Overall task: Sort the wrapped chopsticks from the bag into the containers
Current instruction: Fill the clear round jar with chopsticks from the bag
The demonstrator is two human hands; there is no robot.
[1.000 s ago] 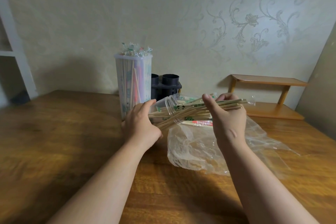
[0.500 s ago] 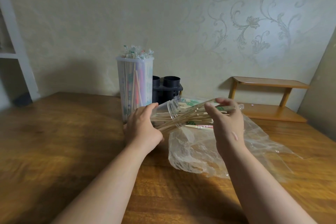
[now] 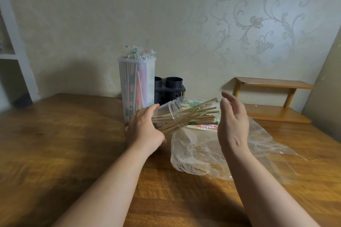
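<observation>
My left hand [image 3: 144,129] grips a clear plastic jar [image 3: 173,111] tipped on its side, mouth pointing right. A bundle of wooden chopsticks [image 3: 191,115] sticks out of the jar's mouth. My right hand [image 3: 232,125] hovers just right of the stick ends, fingers apart, holding nothing. Below and behind them lies a crumpled clear plastic bag [image 3: 201,151] on the wooden table [image 3: 55,143]. Wrapped chopsticks [image 3: 204,127] with red and green print lie at the bag's far edge. A tall clear container [image 3: 136,88] packed with wrapped chopsticks stands upright behind my left hand.
A black holder with two round tubes [image 3: 170,89] stands behind the tall container, against the wall. A small wooden two-tier shelf [image 3: 271,99] sits at the back right. A white shelving unit [image 3: 13,55] is at the far left.
My right hand has let go of the bundle of chopsticks and opened, drawing slightly right. The sticks now rest deeper in the tipped jar, which my left hand still holds.
</observation>
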